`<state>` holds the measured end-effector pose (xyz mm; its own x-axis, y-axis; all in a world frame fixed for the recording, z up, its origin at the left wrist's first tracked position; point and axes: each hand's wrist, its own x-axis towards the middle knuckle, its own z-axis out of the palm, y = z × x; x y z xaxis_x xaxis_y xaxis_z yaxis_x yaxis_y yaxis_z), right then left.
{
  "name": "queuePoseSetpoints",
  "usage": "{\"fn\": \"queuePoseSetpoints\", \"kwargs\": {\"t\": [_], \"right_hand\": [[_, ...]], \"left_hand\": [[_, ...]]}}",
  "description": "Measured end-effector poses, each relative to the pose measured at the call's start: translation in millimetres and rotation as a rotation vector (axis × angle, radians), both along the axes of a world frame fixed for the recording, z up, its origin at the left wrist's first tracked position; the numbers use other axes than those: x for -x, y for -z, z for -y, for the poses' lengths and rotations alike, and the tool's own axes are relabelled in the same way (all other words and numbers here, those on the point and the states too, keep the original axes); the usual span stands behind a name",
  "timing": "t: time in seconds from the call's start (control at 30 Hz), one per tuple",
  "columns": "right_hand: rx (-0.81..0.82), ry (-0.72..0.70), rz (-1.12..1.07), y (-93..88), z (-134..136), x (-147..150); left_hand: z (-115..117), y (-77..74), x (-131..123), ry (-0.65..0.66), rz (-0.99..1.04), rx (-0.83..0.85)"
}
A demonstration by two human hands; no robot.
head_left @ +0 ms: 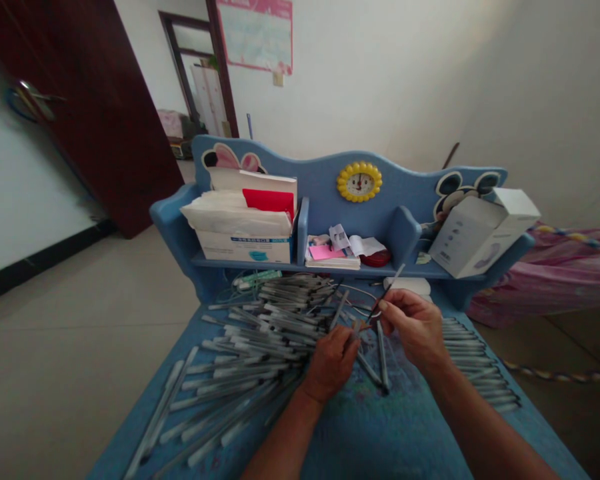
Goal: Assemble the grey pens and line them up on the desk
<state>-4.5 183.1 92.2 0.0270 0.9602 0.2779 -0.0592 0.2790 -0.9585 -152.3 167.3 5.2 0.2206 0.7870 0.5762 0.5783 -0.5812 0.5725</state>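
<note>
With thumb and fingertips, my right hand (415, 327) pinches a thin pen refill (394, 280), dark below and pale at its upper end, tilted up to the right. My left hand (333, 360) is closed just to its left, around something small that I cannot make out. The refill's lower end points toward the left fingertips. Below and between the hands, a few grey pens (383, 357) lie on the blue desk (380, 433). A big heap of similar pens (260, 340) spreads left of my left hand. To the right of my right forearm lies a row of pens (480, 363).
Along the back of the desk runs a blue shelf (350, 269) with a mask box (245, 247), papers (330, 252), a yellow clock (359, 182) and a leaning white box (480, 233). A white case (408, 287) and cable lie beneath it.
</note>
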Motion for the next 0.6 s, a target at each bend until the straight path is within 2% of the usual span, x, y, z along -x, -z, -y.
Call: {"fn": "queuePoseSetpoints", "kwargs": {"t": [0.33,0.6], "right_hand": [[0.007,0.046,0.075,2.2,3,6],[-0.193,0.089,0.386,6.5,15,3]], "left_hand": [[0,2.5,0,0.012,0.0,0.003],[2,0.6,-1,0.032,-0.039,-0.016]]}}
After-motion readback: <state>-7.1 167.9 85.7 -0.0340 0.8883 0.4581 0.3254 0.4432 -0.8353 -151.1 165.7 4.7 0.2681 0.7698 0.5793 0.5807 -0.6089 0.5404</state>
